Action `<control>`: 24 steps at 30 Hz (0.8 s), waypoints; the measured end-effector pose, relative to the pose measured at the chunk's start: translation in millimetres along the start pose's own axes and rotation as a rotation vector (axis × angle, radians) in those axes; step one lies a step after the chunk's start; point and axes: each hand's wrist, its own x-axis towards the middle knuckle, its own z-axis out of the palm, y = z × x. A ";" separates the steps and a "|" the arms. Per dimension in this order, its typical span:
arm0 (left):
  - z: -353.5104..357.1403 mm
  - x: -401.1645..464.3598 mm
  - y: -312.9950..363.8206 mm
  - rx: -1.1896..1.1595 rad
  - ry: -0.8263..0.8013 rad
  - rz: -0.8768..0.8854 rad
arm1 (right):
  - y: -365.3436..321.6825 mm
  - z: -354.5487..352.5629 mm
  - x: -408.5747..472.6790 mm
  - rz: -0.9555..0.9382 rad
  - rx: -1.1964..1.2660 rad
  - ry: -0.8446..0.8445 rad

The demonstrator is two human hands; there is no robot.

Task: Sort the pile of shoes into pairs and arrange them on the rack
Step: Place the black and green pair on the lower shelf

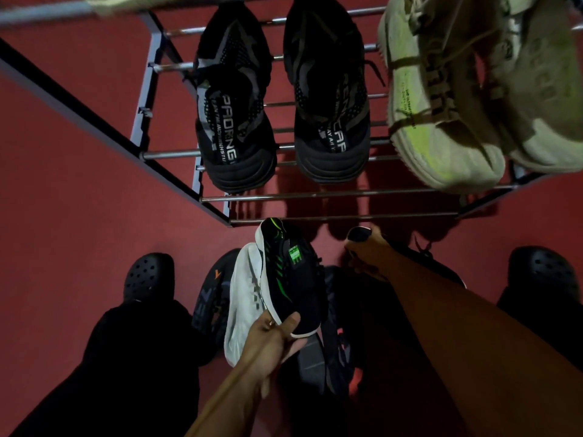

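A black sneaker with green stripes and a white sole [284,275] is lifted over the floor pile, and my left hand [271,339] grips it at the heel. My right hand [366,247] reaches into the dark shoes at the right of the pile, its fingers curled around a black shoe [426,263] that is mostly hidden. On the metal rack [170,152] stand a pair of black mesh sneakers [233,115] side by side and a pair of pale green sneakers [448,89] to their right.
More dark shoes [211,298] lie heaped on the red floor [63,184] between my feet, which wear black perforated clogs [148,275]. The rack's lowest bars [331,216] sit just beyond the pile. Another pale shoe shows at the top left edge.
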 end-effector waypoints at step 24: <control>38.3 -101.3 22.2 -0.233 -0.138 -0.204 | 24.7 -17.1 -212.4 0.005 0.395 0.166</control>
